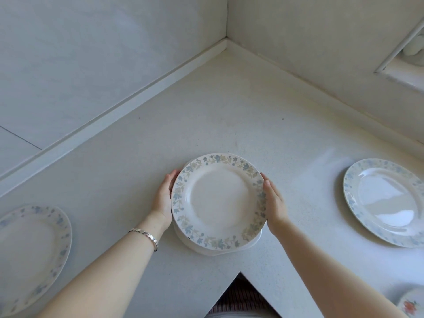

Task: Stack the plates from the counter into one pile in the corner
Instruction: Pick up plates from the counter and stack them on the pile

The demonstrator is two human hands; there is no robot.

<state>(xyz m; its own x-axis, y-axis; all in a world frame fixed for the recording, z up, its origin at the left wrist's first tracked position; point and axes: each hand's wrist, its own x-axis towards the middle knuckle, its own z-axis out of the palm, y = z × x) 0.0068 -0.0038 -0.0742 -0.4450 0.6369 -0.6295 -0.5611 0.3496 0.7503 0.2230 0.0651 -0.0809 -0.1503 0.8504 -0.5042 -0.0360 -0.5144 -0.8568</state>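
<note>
Centrally, a plate pile (pixel 219 200) is on the counter (pixel 229 106), well short of the far corner. Only the top floral plate shows fully; lower ones just peek out. Left hand (pixel 164 198) & right hand (pixel 274 203) clasp its opposite sides, fingers curled at the rim, undersides hidden. The left plate (pixel 32 251) & right plate (pixel 385 200) lie well apart from it, both cut off by frame edges.

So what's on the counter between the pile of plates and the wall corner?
Nothing: in the head view, the counter between the pile of plates and the wall corner is bare.
</note>
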